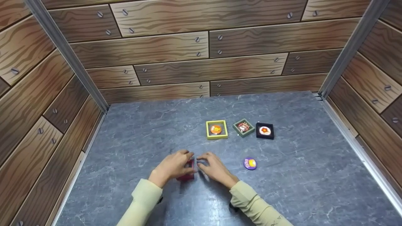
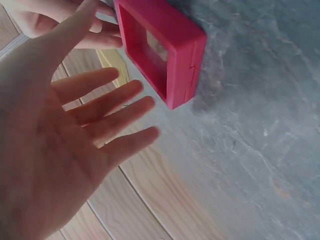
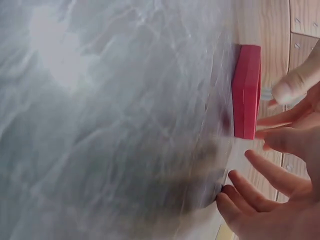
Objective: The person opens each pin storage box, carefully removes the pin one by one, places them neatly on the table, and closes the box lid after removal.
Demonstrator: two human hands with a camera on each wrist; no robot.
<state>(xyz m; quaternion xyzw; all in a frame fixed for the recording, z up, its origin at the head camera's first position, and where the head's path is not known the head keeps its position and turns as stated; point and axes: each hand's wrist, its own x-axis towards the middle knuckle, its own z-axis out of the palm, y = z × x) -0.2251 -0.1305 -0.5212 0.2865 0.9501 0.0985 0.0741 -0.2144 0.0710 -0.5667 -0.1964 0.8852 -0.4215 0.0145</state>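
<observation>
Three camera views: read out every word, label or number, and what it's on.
No text is clearly legible.
Purple badge: markings too small to read.
Disc in the green frame: detail too small to read.
Right sleeve: dark marks, unreadable.
Red frame: no lettering visible.

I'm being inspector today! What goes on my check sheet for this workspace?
Surface: grey marbled tabletop, shiny patch near the front.
Job's things: red square frame by both hands.
Clutter: yellow square frame, dark green square frame and black square frame, each with a design inside; purple round badge lying outside them.
Hands: left hand over the red frame, right hand beside it; fingers relaxed.
Cables: nothing seen.
Surroundings: wood-plank-patterned walls, grey metal corner posts.
</observation>
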